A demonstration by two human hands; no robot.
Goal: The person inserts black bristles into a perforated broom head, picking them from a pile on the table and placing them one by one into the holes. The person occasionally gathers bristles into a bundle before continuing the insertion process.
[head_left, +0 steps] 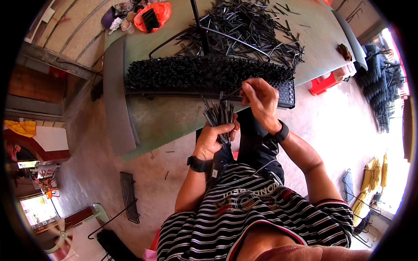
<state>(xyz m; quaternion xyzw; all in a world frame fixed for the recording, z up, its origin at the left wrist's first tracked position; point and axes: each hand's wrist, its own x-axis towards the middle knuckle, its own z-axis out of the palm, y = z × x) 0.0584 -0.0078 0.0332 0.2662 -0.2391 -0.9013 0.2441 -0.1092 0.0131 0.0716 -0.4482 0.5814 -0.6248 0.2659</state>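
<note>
A bundle of thin black strips (216, 114) stands upright in my left hand (211, 140), its fingers wrapped round the lower ends. My right hand (262, 101) is just right of the bundle, thumb and fingers pinched on a single thin dark strip (232, 93) that points toward the bundle's tops. Just beyond both hands, a long black bristled board (204, 71) lies across the near side of the table. Tufts cover most of it, while its right end (285, 92) shows bare rows of holes. A black metal rod frame (203, 32) rises from the board.
Loose black strips (244, 28) are heaped on the green table (161, 124) behind the board. An orange bag (157, 15) with a dark phone-like object sits at the far left. A red stool (324, 83) is right of the table. Dark racks (378, 87) are stacked further right.
</note>
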